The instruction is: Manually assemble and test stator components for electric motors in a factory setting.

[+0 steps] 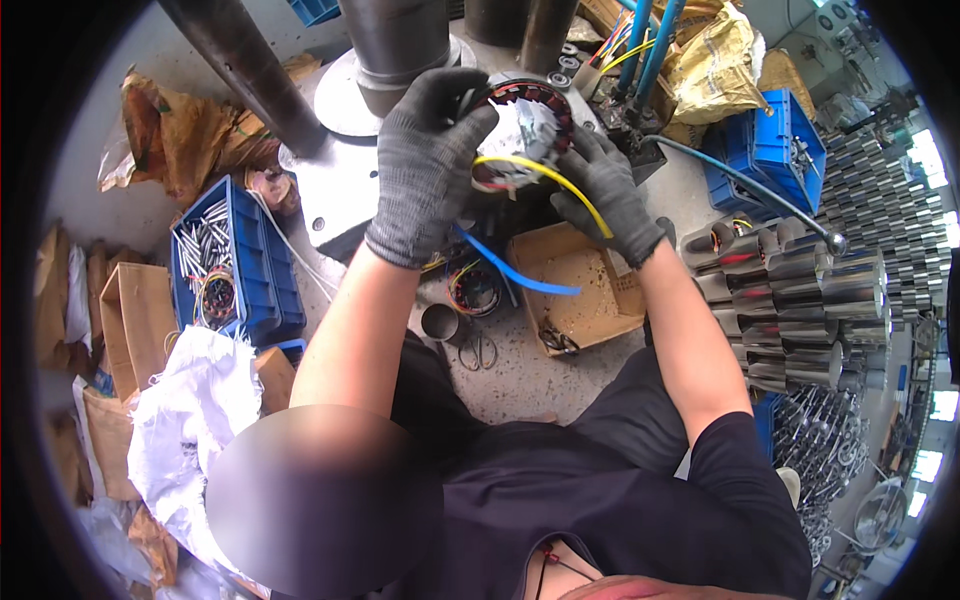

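**Wound stator held at the press, leads loose**

Item: round motor stator point(525, 130), copper windings, white paper wrap, held at far centre above the surface point(520, 375), just in front of the press column point(395, 45).
Left hand point(428, 165), grey glove: grip wrapped over the stator's left rim.
Right hand point(608, 190), grey glove: fingers pressed on its right edge.
Leads: yellow wire point(560, 185) and blue wire point(515, 272) trail nearward.
Nearby: cardboard tray point(580, 290), scissors point(480, 352).
Judged step: seating or inspecting the stator; next move calls for keeping leads unpinched.
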